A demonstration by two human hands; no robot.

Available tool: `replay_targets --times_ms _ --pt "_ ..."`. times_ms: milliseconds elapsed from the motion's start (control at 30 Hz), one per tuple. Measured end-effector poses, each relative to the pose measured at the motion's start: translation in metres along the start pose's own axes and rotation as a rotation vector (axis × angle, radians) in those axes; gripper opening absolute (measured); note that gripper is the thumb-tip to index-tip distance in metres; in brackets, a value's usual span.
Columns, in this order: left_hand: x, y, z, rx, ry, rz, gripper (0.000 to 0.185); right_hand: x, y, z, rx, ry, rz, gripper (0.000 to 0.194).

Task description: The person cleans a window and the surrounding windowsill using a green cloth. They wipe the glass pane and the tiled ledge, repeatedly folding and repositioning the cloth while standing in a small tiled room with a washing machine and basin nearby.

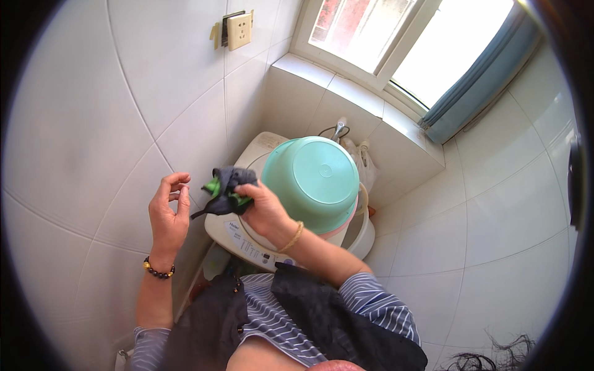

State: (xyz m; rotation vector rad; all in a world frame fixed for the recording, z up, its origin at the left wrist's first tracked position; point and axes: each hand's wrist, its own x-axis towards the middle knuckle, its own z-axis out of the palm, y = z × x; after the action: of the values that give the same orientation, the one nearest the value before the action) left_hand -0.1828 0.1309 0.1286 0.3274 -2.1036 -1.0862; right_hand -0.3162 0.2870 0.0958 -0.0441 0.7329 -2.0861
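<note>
My right hand [265,207] grips a bunched dark grey cloth item [234,178] with bright green parts; its exact kind is hard to tell. A thin dark end of it hangs toward the left. Raised beside the tiled wall, my left hand [171,204] holds nothing, its fingers curled and the thumb apart from them. Under the cloth is the control panel edge of a white Haier washing machine [218,227]. Upside down on the machine's top rests a mint green plastic basin [325,169], just beyond my right hand, with a pink rim [341,230] showing beneath it.
Behind the basin are a metal tap [340,130] and a white plastic bag [366,169]. A white bucket [364,239] stands right of the machine. A wall socket [240,32] sits loose on the left wall. A blue curtain [478,74] hangs by the window [385,69].
</note>
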Motion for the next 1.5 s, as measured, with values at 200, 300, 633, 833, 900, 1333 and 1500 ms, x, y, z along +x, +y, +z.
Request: replay_targets --times_ms 200,300,633,833,900,1333,1500 --pt "-0.012 -0.096 0.055 0.020 -0.097 -0.101 0.028 0.036 -0.117 0.014 -0.181 0.128 -0.340 0.020" --pt "-0.032 -0.161 0.092 0.197 -0.165 -0.065 0.034 0.085 -0.195 -0.026 -0.386 0.287 -0.472 0.021" --pt "-0.046 -0.237 0.176 0.464 -0.155 0.045 0.048 0.172 -0.379 -0.177 -0.700 0.938 -0.821 0.061" --pt "-0.050 -0.253 0.184 0.397 -0.191 -0.098 0.045 0.199 -0.444 -0.200 -0.838 1.160 -1.080 0.043" --pt "-0.046 -0.244 0.185 0.412 -0.199 -0.112 0.044 0.214 -0.469 -0.208 -1.058 1.277 -1.231 0.043" --pt "-0.041 -0.236 0.185 0.427 -0.211 -0.131 0.042 0.238 -0.501 -0.239 -2.937 1.181 -1.064 0.025" --pt "-0.039 -0.238 0.185 0.443 -0.226 -0.114 0.041 0.244 -0.507 -0.233 -2.762 1.150 -1.232 0.018"
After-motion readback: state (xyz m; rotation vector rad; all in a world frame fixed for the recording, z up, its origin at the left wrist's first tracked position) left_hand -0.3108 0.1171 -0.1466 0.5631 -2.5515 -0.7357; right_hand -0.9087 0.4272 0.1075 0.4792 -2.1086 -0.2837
